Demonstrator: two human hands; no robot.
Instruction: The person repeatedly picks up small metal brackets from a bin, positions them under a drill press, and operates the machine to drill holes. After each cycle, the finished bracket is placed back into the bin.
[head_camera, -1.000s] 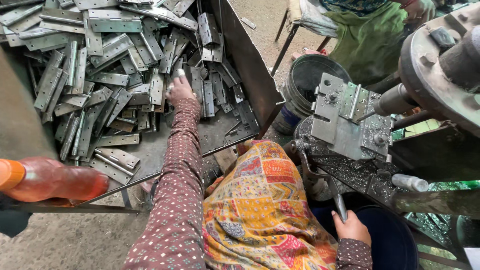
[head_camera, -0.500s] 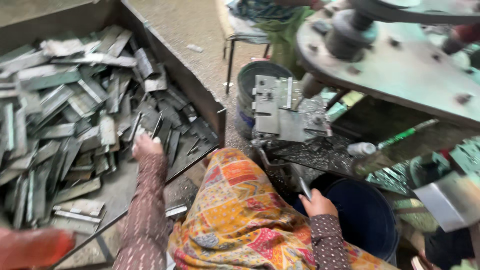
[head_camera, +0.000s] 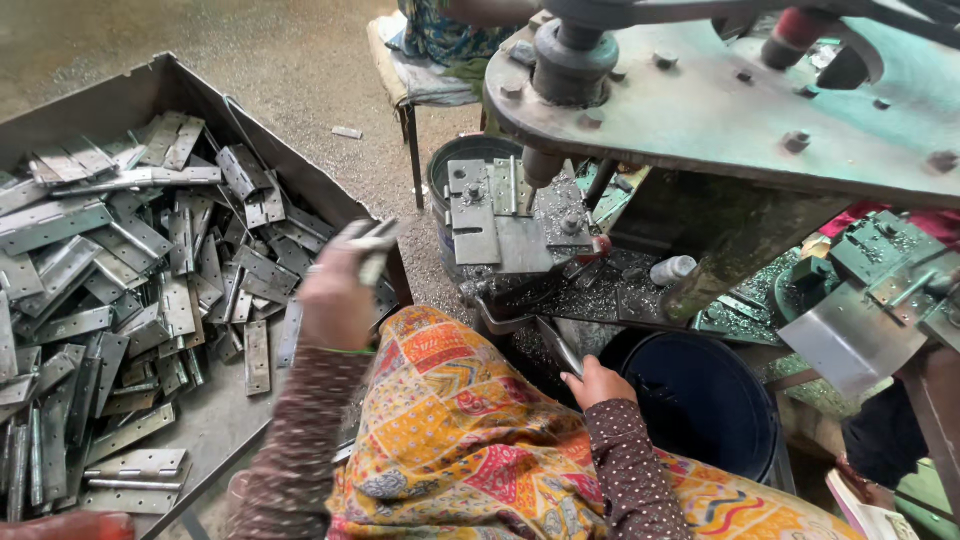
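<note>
The left hand grips a metal hinge just above the right edge of the hinge-filled tray; the right hand, beyond that tray's right side, clasps a thin lever below the press

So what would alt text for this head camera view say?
A person's left hand lifts a metal hinge from a tray heaped with hinges, while the right hand rests by a press machine above a dark bucket.

Single head view, worn camera, looking steeply down and forward, close over lap; metal tray at left, press machine at right.
</note>
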